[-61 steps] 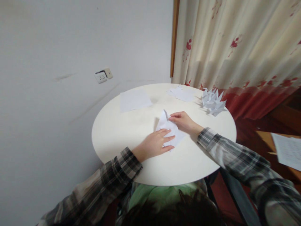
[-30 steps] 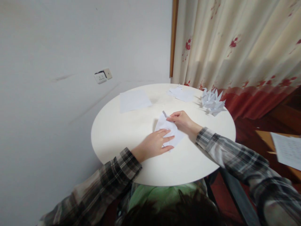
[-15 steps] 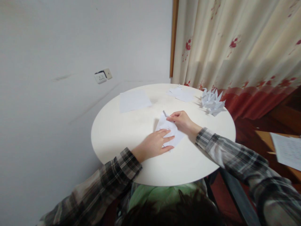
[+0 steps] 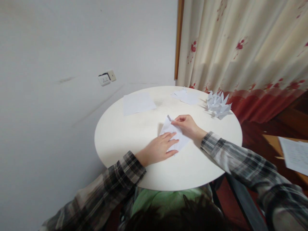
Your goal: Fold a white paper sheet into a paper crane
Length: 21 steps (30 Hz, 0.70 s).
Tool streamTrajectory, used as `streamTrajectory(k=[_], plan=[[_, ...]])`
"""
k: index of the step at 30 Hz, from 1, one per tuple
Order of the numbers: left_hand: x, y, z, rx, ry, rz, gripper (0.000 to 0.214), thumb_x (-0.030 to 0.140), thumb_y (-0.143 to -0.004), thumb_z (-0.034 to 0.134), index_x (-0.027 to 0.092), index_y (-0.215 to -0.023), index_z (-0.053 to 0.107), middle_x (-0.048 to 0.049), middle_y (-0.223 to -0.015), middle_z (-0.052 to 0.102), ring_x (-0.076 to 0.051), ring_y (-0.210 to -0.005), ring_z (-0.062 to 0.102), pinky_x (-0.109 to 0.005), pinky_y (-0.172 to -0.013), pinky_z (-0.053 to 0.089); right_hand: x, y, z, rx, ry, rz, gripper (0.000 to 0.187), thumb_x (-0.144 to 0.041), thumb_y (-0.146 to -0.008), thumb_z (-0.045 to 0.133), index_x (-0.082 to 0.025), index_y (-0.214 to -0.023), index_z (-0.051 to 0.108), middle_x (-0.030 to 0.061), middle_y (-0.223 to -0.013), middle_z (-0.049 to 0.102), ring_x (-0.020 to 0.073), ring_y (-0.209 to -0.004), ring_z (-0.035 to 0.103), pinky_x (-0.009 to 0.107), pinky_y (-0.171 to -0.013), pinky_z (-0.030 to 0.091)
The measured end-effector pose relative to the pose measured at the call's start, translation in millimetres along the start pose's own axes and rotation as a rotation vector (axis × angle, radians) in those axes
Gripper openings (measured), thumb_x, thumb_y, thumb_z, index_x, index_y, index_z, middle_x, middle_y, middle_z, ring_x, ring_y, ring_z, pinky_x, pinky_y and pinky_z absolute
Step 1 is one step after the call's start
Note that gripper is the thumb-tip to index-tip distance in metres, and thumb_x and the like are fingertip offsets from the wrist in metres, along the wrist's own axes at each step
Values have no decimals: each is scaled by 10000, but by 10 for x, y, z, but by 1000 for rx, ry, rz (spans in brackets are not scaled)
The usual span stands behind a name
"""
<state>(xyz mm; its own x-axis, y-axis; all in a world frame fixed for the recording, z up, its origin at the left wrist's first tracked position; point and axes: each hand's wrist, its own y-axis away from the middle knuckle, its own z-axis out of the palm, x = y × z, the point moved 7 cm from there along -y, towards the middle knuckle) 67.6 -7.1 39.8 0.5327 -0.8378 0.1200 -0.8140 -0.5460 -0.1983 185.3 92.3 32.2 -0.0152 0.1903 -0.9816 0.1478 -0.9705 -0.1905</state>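
Note:
A white sheet of folded paper lies on the round white table between my hands. My left hand rests flat on its lower left part, fingers spread and covering some of the creases. At the top right edge of the paper, my right hand pinches a raised flap between thumb and fingers. The tip of that flap stands up from the sheet, in shade.
A flat white sheet lies at the table's back left. Smaller papers lie at the back. Several pointed folded paper pieces stand at the right rim, near the curtain. The wall borders the left side.
Almost nothing differs. The whole view has shifted very slightly; my left hand stays on the paper and my right hand keeps its pinch on the flap.

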Motion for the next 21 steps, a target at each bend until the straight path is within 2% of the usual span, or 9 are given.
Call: streamTrajectory(k=[6,21], plan=[[-11,-10,16,-15,0,13,426,424,-900,445,172,-1238,504,-120,-1389,409,-257,-1268,374,-401,-1062,277,-30,8,70,-40,-166,88,242,-295,-514,792,-152,-666,670,3,-631,650,103,-554,543,243,-547,390],[8,-29,-29,20,-2,22,407,436,-899,449,180,-1206,527,-120,-1352,456,-255,-1230,428,-403,-1034,321,-90,-7,40,51,-75,33,263,-355,-512,789,-152,-644,686,26,-630,659,113,-543,527,252,-520,381]])
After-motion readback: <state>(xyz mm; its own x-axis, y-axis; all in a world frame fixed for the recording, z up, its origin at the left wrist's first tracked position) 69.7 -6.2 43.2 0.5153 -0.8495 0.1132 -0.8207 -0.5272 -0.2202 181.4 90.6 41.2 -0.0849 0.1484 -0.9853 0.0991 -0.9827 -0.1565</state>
